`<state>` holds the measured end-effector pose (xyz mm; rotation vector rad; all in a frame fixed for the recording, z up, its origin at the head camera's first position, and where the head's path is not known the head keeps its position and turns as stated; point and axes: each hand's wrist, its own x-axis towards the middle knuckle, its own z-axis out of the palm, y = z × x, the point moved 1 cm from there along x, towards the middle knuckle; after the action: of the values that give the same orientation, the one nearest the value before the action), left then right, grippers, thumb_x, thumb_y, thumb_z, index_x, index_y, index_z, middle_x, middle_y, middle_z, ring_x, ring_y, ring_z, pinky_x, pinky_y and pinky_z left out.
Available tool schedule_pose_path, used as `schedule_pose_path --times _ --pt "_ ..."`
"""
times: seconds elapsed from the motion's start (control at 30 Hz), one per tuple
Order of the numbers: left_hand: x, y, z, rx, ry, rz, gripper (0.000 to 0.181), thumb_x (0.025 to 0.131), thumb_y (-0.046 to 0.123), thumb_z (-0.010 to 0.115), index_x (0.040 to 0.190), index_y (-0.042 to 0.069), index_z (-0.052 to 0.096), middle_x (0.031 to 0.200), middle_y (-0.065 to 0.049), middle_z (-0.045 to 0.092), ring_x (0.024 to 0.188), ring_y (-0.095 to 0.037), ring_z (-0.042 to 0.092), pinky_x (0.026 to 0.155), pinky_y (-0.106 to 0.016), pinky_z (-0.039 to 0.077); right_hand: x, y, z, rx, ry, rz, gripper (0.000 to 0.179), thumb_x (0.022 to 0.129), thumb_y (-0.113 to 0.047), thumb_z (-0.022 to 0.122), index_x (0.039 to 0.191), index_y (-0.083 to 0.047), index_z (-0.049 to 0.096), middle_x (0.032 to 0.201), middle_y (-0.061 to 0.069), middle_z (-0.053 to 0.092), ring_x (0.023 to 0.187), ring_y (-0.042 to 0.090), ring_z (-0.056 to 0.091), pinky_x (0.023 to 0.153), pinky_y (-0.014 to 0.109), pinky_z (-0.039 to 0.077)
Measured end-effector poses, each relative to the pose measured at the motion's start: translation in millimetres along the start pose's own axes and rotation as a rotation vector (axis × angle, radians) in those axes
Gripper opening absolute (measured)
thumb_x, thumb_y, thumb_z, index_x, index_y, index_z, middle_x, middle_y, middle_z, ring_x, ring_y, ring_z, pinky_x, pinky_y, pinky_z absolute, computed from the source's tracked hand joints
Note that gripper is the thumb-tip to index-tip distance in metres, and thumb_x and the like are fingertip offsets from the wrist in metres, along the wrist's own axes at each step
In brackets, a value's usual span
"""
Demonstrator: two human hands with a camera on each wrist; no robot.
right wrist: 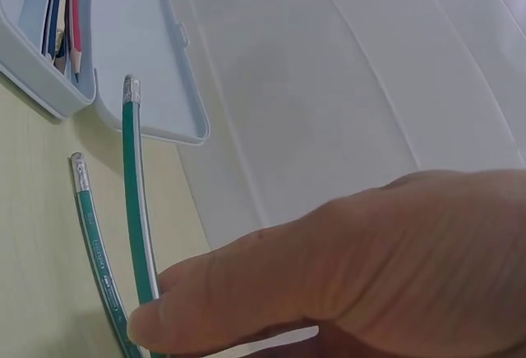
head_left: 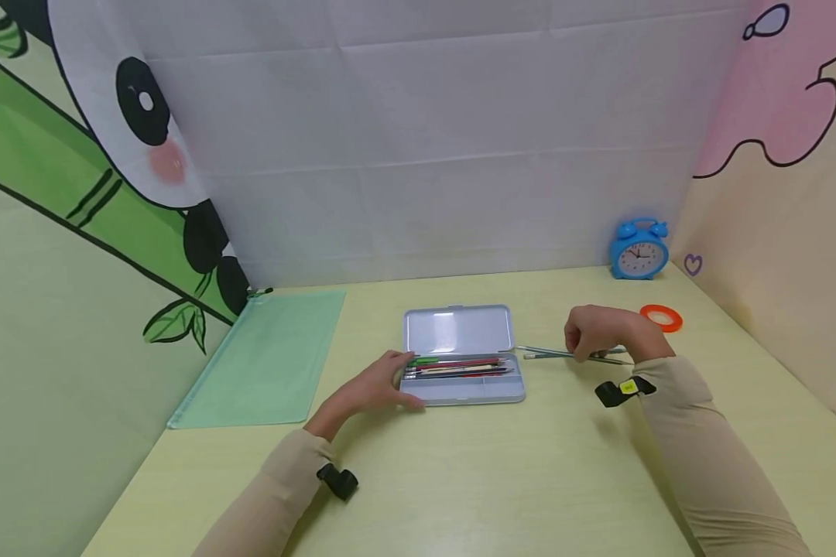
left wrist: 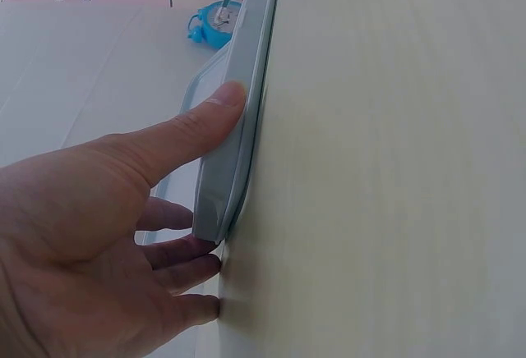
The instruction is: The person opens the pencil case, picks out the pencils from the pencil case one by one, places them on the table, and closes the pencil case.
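Note:
A pale blue pencil case [head_left: 470, 393] lies on the table with its lid [head_left: 457, 329] folded back. Several pencils [head_left: 460, 370] lie inside, in the rear part of its tray. The left hand [head_left: 376, 384] holds the case at its left end, thumb against the front wall and fingers round the end. To the right of the case, the right hand [head_left: 602, 329] pinches a green pencil [right wrist: 136, 185] with a silver stripe, its eraser end toward the case. A second green pencil [right wrist: 100, 263] lies on the table below it. The right fingertips are partly hidden.
A mint-green mat or pouch [head_left: 279, 360] lies at the table's left. Beyond the right hand are an orange ring [head_left: 648, 311], perhaps a roll of tape, and a blue alarm clock [head_left: 638, 259] near the back right corner. Cloth walls enclose the table [head_left: 488, 480].

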<state>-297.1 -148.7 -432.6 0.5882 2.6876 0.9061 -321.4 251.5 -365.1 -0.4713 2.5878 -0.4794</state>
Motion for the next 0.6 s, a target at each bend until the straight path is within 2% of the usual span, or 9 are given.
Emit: schedule_pose_path --times 0.17,0.6 --pt "0.5 -1.0 0.2 0.003 -0.003 -0.001 0.103 0.075 0.041 0.088 0.156 0.008 0.034 0.151 -0.018 0.038 0.134 -0.033 0.041 0.112 -0.051 0.034 -0.5 3.4 0.5 0.031 -0.017 0.017 0.012 0.082 0.002 0.073 0.093 -0.004 0.071 0.082 0.004 0.061 0.071 0.021 0.056 0.066 0.032 0.054" --pt "0.0 1.4 -0.4 -0.006 -0.002 -0.01 0.103 0.075 0.04 0.089 0.156 0.009 0.034 0.151 -0.017 0.038 0.135 -0.033 0.04 0.112 -0.051 0.034 1.5 9.8 3.1 -0.001 -0.02 0.09 0.015 0.082 0.003 0.075 0.092 -0.008 0.072 0.085 0.005 0.064 0.075 0.023 0.058 0.068 0.033 0.056"
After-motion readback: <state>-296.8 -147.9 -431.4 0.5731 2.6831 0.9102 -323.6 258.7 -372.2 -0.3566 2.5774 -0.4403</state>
